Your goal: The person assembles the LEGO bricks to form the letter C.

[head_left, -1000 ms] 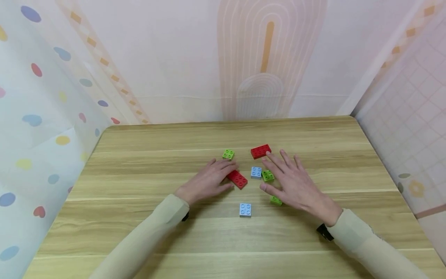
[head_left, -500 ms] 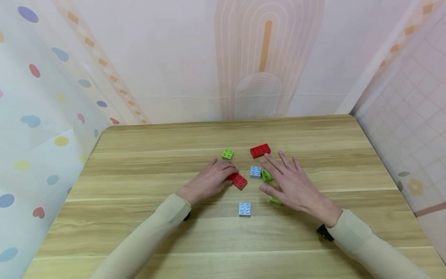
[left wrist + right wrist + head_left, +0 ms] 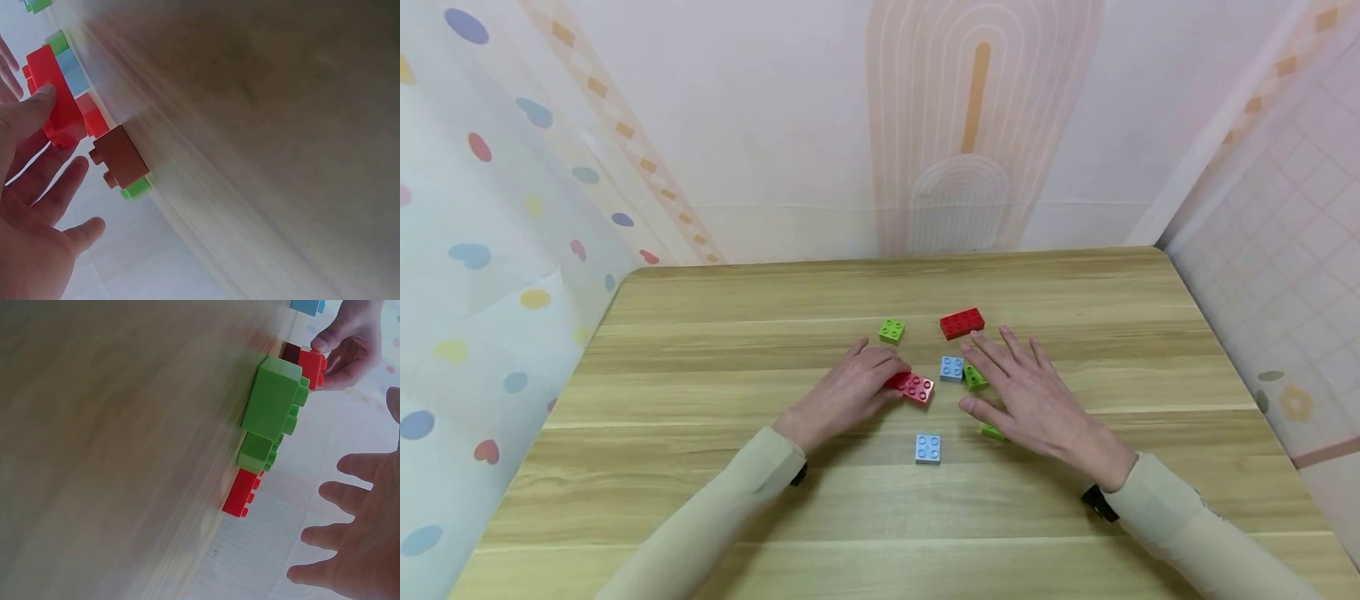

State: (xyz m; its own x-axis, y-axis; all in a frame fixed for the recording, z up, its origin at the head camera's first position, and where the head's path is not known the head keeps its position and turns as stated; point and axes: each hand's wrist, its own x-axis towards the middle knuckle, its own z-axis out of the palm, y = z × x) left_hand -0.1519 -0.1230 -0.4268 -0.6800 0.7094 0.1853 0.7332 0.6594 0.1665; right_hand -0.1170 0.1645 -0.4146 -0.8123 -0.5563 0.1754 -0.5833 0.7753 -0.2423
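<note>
My left hand (image 3: 846,392) pinches a red toy building brick (image 3: 919,388) between thumb and fingers. In the left wrist view, this red brick (image 3: 55,90) appears tilted, its studs facing left. A brown brick (image 3: 122,156) stands close by that hand, hidden beneath it in the head view. To the right, my right hand (image 3: 1041,400) has its fingers spread and holds nothing. It hovers by one green brick (image 3: 974,377) and partly covers another green brick (image 3: 992,432) under its thumb side.
A light blue brick (image 3: 952,368) sits beside the green one, and a second light blue brick (image 3: 928,448) lies nearer the front. Farther back are a green brick (image 3: 892,332) and a red brick (image 3: 962,322). Patterned sheets enclose the wooden table (image 3: 715,333).
The left thumb and fingers have closed on the red brick, which has turned and now points more to the right. The right hand stays almost still.
</note>
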